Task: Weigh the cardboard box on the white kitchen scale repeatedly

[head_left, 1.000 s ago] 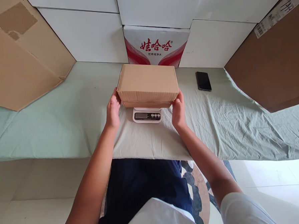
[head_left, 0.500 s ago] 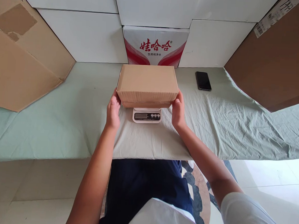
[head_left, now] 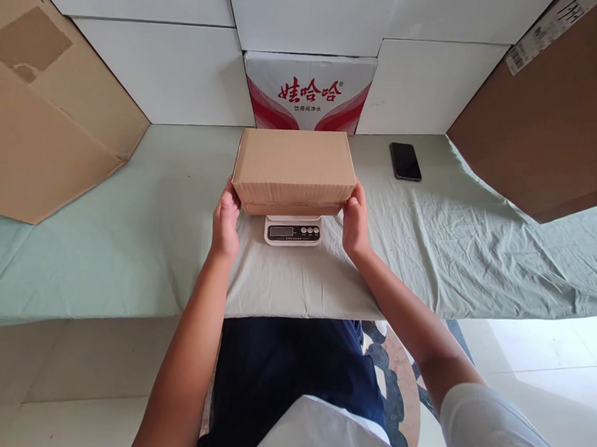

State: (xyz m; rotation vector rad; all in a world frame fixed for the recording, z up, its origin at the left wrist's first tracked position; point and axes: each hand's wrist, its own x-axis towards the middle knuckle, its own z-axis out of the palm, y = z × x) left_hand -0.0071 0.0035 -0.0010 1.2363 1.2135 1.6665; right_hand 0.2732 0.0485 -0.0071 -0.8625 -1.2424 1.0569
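Note:
A closed brown cardboard box [head_left: 294, 166] sits on top of a small white digital scale [head_left: 293, 230] in the middle of the cloth-covered table [head_left: 127, 241]. My left hand [head_left: 226, 223] presses against the box's left end. My right hand [head_left: 356, 223] presses against its right end. Both hands grip the box's near lower corners. The scale's display and buttons show just below the box's front edge; its platform is hidden under the box.
A black phone [head_left: 405, 162] lies on the cloth at the back right. A red-and-white printed carton [head_left: 308, 94] stands behind the box against white blocks. Large brown cardboard sheets lean at the left [head_left: 44, 110] and right [head_left: 548, 123].

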